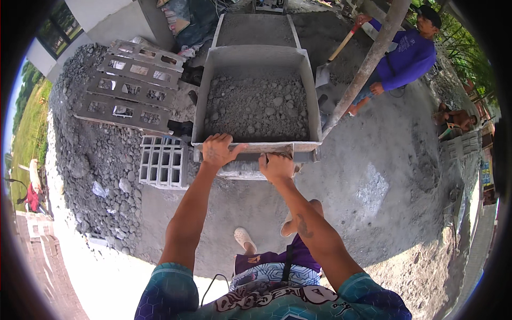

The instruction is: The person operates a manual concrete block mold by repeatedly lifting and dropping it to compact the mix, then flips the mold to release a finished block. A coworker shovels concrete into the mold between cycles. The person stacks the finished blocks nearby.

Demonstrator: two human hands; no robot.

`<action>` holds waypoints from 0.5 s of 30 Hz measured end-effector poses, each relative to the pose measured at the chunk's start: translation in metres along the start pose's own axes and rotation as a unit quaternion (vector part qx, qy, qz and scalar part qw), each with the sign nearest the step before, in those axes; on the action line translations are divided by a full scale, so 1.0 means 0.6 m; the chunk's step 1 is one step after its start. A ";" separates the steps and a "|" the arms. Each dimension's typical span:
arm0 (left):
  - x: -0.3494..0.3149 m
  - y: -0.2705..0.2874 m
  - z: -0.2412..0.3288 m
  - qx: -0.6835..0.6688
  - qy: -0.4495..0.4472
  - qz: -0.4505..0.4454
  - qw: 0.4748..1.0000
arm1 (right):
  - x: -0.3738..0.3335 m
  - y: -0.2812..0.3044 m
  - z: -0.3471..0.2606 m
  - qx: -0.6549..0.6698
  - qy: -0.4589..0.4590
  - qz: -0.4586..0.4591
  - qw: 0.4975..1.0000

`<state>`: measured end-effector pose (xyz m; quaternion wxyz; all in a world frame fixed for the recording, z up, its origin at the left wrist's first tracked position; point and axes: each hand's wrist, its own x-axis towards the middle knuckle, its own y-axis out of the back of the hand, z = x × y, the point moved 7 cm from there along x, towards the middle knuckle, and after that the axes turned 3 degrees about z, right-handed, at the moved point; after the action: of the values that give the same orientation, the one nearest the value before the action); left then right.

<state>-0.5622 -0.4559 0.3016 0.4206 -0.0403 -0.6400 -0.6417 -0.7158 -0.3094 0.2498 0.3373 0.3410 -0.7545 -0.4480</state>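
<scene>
A grey open-topped box (312, 101) stands in front of me, holding a grey mix of sand and stones (256, 106). My left hand (216, 151) grips the left part of its near rim, thumb stretched along the edge. To the right, my right hand (277, 166) is closed at the box's near side, its fingers curled by a brownish board (306, 148) below the rim. Exactly what those fingers wrap round is partly hidden. Beyond the box, a sloping grey panel (256, 30) with raised sides adjoins it.
Left are a stack of hollow concrete blocks (160, 162), slotted planks (128, 88) and a gravel heap (101, 160). A slanting pole (368, 69) rises at right. Behind it, a person in purple (408, 61) holds a shovel (341, 47). Another person (461, 118) sits far right.
</scene>
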 end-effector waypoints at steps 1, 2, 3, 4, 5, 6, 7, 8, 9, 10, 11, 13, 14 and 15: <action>0.001 -0.003 0.002 0.000 0.012 -0.031 0.999 | -0.002 0.001 0.003 -0.009 0.013 -0.021 1.000; -0.004 -0.003 0.006 -0.002 0.012 -0.025 1.000 | -0.012 0.012 0.009 -0.013 0.015 -0.016 1.000; -0.011 -0.008 -0.006 0.004 0.007 -0.025 1.000 | -0.019 0.023 -0.001 0.080 0.056 0.015 0.995; -0.012 -0.010 -0.006 0.002 -0.003 -0.027 1.000 | -0.038 0.039 -0.003 0.168 0.089 0.045 0.981; -0.010 -0.023 -0.010 0.005 0.015 -0.056 0.998 | -0.057 0.054 0.007 0.180 0.089 0.069 0.977; -0.021 -0.016 -0.024 0.008 0.017 -0.054 0.998 | -0.087 0.076 -0.001 0.199 0.101 0.084 0.971; -0.035 -0.007 -0.039 0.010 0.024 -0.053 0.998 | -0.120 0.103 -0.007 0.220 0.115 0.098 0.964; -0.038 -0.005 -0.038 0.004 0.025 -0.051 0.998 | -0.160 0.106 0.029 0.200 0.076 0.068 0.975; -0.034 -0.002 -0.036 0.001 0.023 -0.049 0.999 | -0.211 0.100 0.079 0.180 0.035 0.039 0.982; -0.026 0.001 -0.038 0.006 0.023 -0.050 0.998 | -0.270 0.085 0.138 0.169 -0.010 0.004 0.986; -0.031 0.002 -0.039 0.008 0.021 -0.055 0.998 | -0.344 0.075 0.204 0.180 -0.063 -0.024 0.981; -0.024 -0.008 -0.024 0.000 0.004 -0.029 1.000 | -0.548 0.039 0.402 0.166 -0.188 -0.123 0.960; 0.008 -0.023 -0.004 -0.007 -0.010 0.003 1.000 | -0.719 0.048 0.525 0.205 -0.385 -0.147 0.888; 0.031 -0.043 0.020 -0.031 -0.019 0.019 0.999 | -0.893 0.087 0.628 0.219 -0.570 -0.128 0.782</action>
<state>-0.5950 -0.4591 0.2944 0.4189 -0.0772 -0.6270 -0.6522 -0.7444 0.3151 0.0482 -0.2978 0.1818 -0.8364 -0.4227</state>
